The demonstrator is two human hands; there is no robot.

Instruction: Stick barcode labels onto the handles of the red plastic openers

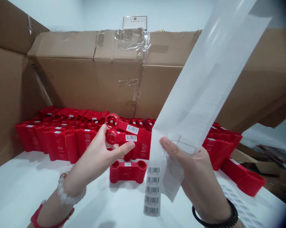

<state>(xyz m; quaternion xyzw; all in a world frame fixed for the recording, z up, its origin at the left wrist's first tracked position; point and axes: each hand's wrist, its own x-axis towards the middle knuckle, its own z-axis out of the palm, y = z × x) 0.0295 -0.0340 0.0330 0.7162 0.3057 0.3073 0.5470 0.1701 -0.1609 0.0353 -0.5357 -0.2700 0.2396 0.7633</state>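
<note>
My left hand (99, 152) is closed around two red plastic parts (124, 131) with ring ends, each with a white barcode label on its top. My right hand (192, 172) pinches a long translucent label backing sheet (204, 82) that rises up to the right. The sheet's lower end hangs down with a column of several barcode stickers (152, 190). Another red plastic part (128, 171) with a small label lies flat on the white table (26, 186) just below my left fingers.
Rows of labelled red parts (59, 136) stand along the back of the table, with more red parts (221, 144) at the right. Tall open cardboard boxes (86, 72) wall in the back and left. A second label sheet (240, 205) lies on the table at the right.
</note>
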